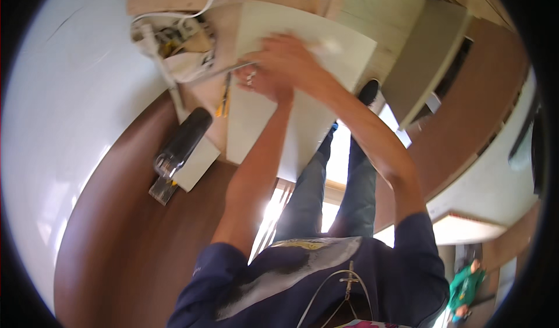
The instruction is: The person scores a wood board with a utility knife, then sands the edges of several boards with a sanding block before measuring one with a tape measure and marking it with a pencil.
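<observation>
Board (311, 124): one, pale, broad, set in front of the person and beneath both hands, presumably as a flat support. Strip (218, 73): one, thin, grey; crosses the board's left edge, its inner end meeting the hands over the board's upper left part, its outer end beyond that edge, a position that would suit steadying from one end. Left hand (262, 83): ringed, low over the board, fingers bent near the strip's inner end; whether they grip it cannot be told. Right hand (285, 54): blurred, crossed over the left above the board, perhaps so that both can serve one spot; clenched or released, cannot tell. Yellow tool (223, 104): one, slender, at the board's left edge, probably for quick reach. Pouch (195, 63): one, pale cloth, left of the board, mouth open, seemingly to leave its contents accessible. Bottle (189, 133): one, dark, left of the board's near part, likely parked clear of the hands. Offcut (199, 164): one, pale, near the board's lower left corner, beside the bottle.
</observation>
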Demonstrator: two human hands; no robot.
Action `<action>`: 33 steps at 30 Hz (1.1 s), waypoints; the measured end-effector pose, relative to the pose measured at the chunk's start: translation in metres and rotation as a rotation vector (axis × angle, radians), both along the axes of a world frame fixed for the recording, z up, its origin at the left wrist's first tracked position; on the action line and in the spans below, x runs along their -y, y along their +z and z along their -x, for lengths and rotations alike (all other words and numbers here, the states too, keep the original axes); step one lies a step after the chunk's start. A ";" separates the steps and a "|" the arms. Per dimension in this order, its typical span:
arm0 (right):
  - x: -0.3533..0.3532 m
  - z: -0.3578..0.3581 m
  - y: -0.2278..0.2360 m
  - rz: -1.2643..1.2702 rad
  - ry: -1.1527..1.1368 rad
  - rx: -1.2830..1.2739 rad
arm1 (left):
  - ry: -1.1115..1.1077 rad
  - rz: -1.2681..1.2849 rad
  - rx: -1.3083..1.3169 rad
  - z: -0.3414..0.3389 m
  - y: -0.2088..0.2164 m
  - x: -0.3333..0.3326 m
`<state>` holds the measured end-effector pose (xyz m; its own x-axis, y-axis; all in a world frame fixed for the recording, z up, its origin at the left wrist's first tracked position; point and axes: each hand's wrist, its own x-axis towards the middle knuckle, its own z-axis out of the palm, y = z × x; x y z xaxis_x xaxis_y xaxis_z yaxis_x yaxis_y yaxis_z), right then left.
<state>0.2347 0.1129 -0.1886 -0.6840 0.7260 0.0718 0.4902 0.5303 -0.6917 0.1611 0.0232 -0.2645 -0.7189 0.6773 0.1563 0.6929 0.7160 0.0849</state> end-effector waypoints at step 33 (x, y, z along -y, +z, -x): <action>0.032 -0.216 -0.072 0.969 -0.946 -0.798 | -0.099 -0.146 0.028 -0.022 -0.001 -0.006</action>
<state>0.4506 0.0804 -0.2606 0.0130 0.8350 -0.5501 -0.2692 -0.5269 -0.8061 0.1828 0.0293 -0.2654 -0.6551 0.7166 0.2394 0.7555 0.6227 0.2035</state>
